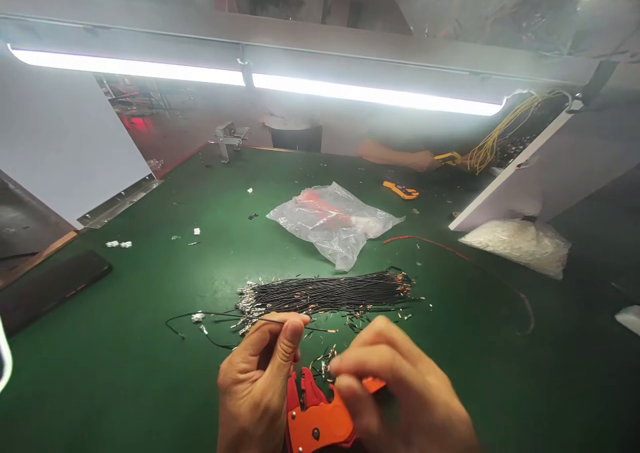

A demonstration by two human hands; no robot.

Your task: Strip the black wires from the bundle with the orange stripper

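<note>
My left hand [265, 380] pinches a thin black wire [320, 328] between thumb and index finger. The wire's bare copper end sticks out to the right, and its other part trails left. My right hand [400, 386], slightly blurred, has curled fingers with thumb and index tips close together below the copper end. Whatever may be between them is hidden. Under and between both hands is an orange and red wire stripper [320, 423], jaws pointing up; my right hand partly covers it. Just beyond lies a bundle of black wires [325, 294], with cut wire scraps [325, 360] nearer me.
A clear plastic bag [335, 226] with something red inside lies mid-table. Behind it are a yellow tool [401, 190] and another person's hand [425, 160] beside yellow wires [493, 133]. A red wire [440, 245], a filled bag [520, 246] and a dark slab [55, 290] lie at the sides.
</note>
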